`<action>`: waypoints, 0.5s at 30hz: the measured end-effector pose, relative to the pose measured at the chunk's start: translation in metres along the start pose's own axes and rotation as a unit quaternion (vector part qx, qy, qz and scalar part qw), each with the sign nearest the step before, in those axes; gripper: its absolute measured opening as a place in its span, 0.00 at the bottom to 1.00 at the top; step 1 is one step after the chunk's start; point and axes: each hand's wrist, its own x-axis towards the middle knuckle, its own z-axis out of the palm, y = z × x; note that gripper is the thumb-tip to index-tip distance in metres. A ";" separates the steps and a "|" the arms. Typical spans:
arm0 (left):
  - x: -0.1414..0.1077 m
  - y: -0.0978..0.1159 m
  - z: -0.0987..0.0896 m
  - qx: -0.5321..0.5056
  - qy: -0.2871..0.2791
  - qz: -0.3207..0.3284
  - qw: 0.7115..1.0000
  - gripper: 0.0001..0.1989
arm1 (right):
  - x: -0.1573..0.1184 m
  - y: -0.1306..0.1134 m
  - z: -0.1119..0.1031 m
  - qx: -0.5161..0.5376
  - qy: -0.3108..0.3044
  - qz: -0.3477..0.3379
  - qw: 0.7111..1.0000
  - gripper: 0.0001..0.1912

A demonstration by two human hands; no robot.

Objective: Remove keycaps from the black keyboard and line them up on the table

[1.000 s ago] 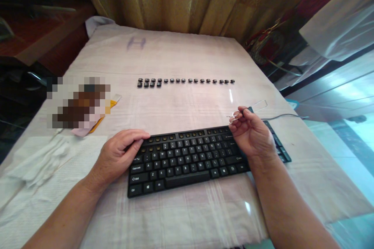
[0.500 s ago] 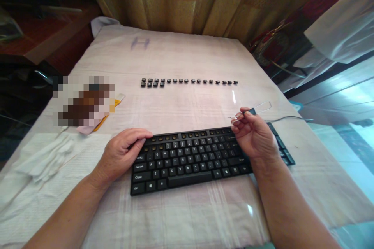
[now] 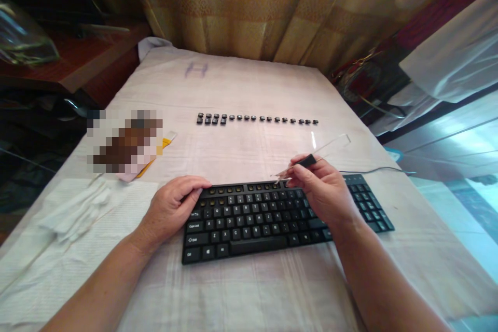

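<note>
A black keyboard (image 3: 249,231) lies on the cloth, with several keycaps gone from its top row and the left of its number row. My left hand (image 3: 167,207) grips the keyboard's upper left corner between thumb and fingers. In my right hand (image 3: 322,187) is a wire keycap puller (image 3: 305,161) with a black handle, held closed between thumb and fingers. Its hooked wire tips hover over or touch the top row, left of the hand; I cannot tell which. Beyond the keyboard, loose black keycaps (image 3: 253,118) are lined up, with a short second row at the left end.
White paper towels (image 3: 78,212) lie at the left, near a blurred-out object (image 3: 128,142) and a yellow-edged item (image 3: 167,141). A cable (image 3: 373,169) runs from behind the keyboard to the right. A curtain (image 3: 241,10) hangs behind the bed-like surface.
My right hand has moved left along the keyboard's top edge, bringing the puller's tips to the top row. My left hand stays on the corner. The view has shifted slightly.
</note>
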 end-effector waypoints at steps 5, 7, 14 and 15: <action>0.000 -0.002 0.001 0.003 0.001 0.012 1.000 0.11 | 0.002 -0.003 0.034 -0.030 -0.132 0.019 0.991 0.12; 0.000 -0.001 0.001 0.004 0.001 0.012 1.000 0.11 | 0.006 -0.001 0.043 -0.039 -0.174 0.028 0.984 0.11; -0.001 0.000 0.001 -0.001 -0.003 0.007 1.000 0.11 | 0.013 0.006 0.055 -0.086 -0.284 0.040 0.954 0.10; -0.001 0.000 0.002 -0.002 -0.003 0.005 1.000 0.11 | 0.013 0.007 0.056 -0.093 -0.295 0.033 0.950 0.10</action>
